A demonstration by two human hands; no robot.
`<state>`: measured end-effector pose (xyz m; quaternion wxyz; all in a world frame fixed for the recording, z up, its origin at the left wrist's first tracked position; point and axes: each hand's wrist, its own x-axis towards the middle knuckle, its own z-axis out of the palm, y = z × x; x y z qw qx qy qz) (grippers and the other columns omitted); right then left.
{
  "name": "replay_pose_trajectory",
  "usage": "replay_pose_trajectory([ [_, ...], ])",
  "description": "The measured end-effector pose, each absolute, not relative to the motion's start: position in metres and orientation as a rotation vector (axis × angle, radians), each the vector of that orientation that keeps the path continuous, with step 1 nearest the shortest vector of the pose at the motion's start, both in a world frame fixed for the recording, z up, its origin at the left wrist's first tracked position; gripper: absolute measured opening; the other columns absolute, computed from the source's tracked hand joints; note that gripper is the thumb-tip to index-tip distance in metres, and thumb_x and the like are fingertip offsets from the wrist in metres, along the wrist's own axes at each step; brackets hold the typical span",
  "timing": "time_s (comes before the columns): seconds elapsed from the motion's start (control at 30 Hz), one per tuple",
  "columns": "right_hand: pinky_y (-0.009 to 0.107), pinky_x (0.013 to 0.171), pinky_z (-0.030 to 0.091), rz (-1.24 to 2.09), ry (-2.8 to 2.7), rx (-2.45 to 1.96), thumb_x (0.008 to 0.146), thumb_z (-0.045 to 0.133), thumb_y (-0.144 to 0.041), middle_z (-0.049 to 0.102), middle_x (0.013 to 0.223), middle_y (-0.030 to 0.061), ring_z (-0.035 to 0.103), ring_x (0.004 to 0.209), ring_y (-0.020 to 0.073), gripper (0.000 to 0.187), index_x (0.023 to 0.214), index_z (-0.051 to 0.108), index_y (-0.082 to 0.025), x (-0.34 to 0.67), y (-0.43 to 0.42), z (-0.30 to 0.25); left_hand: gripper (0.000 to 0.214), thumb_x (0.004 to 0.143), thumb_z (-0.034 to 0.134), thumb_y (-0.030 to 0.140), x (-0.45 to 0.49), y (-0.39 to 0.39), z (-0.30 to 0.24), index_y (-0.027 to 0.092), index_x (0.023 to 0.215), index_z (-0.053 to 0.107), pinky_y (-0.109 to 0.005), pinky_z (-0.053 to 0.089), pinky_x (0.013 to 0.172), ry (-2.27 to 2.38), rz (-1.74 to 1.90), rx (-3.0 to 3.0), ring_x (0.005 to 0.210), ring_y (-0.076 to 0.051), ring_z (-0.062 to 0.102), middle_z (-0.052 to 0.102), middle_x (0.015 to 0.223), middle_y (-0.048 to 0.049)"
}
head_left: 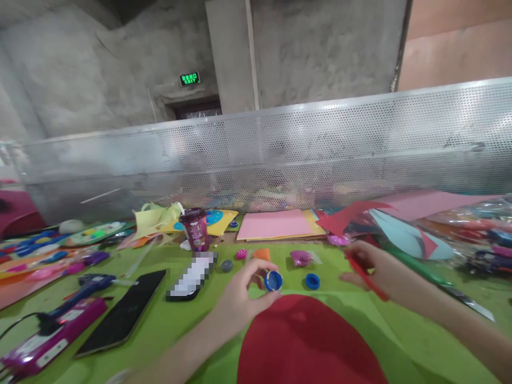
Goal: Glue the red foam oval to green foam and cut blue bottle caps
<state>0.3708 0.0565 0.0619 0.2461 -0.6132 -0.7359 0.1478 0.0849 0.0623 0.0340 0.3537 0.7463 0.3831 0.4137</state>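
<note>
My left hand [253,288] pinches a blue bottle cap [273,281] between thumb and fingers, its hollow side facing me and pale bits on its rim. In my right hand [370,261] is a long thin red object [367,278], blurred, its kind unclear. Another blue bottle cap [312,281] lies on the green tabletop between the hands. Below them rests a large red rounded sheet [308,341]. Behind the held cap are an orange piece [262,254], a pink dotted ball [241,254], a grey round lump [226,265] and a purple lump in clear wrap [301,258].
To the left are a black phone [124,312], a second phone [192,277], a glue gun [86,290] and a purple power strip [56,333]. A purple cup [194,229] and pink paper [276,224] stand farther back. Scissors [466,300] lie right. A perforated metal panel [320,149] rises behind.
</note>
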Motion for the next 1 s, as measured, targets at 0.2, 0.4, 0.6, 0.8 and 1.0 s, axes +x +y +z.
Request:
replay_pose_trajectory([
  [0.2,0.024,0.049,0.038,0.54,-2.1,-1.501,0.078,0.052,-0.037,0.052,0.06,-0.0037,0.046,0.053,0.0129,0.019,0.072,0.041,-0.024,0.316,0.032,0.028,0.031,0.066,0.071,0.023,0.089,0.061,0.031,0.02,0.089,0.05,-0.033,0.045,0.084,0.896,1.258,1.65,0.088,-0.018,0.06,0.062,0.092,-0.0038],
  [0.4,0.025,0.052,0.039,0.638,-2.102,-1.463,0.078,0.049,-0.032,0.06,0.064,-0.0017,0.054,0.057,0.0146,0.008,0.078,0.049,-0.024,0.306,0.022,0.033,0.029,0.067,0.071,0.02,0.092,0.056,0.031,0.02,0.089,0.052,-0.032,0.044,0.089,0.852,1.3,1.658,0.095,-0.017,0.059,0.061,0.099,-0.0036],
  [0.6,0.026,0.055,0.042,0.613,-2.078,-1.437,0.079,0.048,-0.035,0.062,0.066,0.0007,0.058,0.062,0.0173,0.014,0.083,0.055,-0.023,0.302,0.018,0.035,0.028,0.068,0.07,0.018,0.092,0.054,0.027,0.02,0.088,0.05,-0.032,0.043,0.091,0.802,1.338,1.659,0.097,-0.016,0.058,0.059,0.1,-0.0026],
  [0.8,0.027,0.056,0.043,0.567,-2.073,-1.443,0.077,0.05,-0.034,0.062,0.065,0.0008,0.057,0.061,0.0179,0.014,0.084,0.057,-0.023,0.302,0.019,0.031,0.028,0.068,0.071,0.02,0.093,0.054,0.028,0.02,0.088,0.051,-0.033,0.043,0.091,0.807,1.357,1.687,0.097,-0.016,0.058,0.058,0.099,-0.0026],
  [1.0,0.028,0.054,0.041,0.514,-2.095,-1.505,0.078,0.045,-0.029,0.061,0.064,0.0008,0.054,0.057,0.0169,0.012,0.081,0.055,-0.023,0.303,0.023,0.025,0.028,0.068,0.072,0.022,0.092,0.053,0.027,0.02,0.089,0.052,-0.034,0.043,0.091,0.837,1.35,1.701,0.097,-0.017,0.058,0.059,0.099,-0.0032],
])
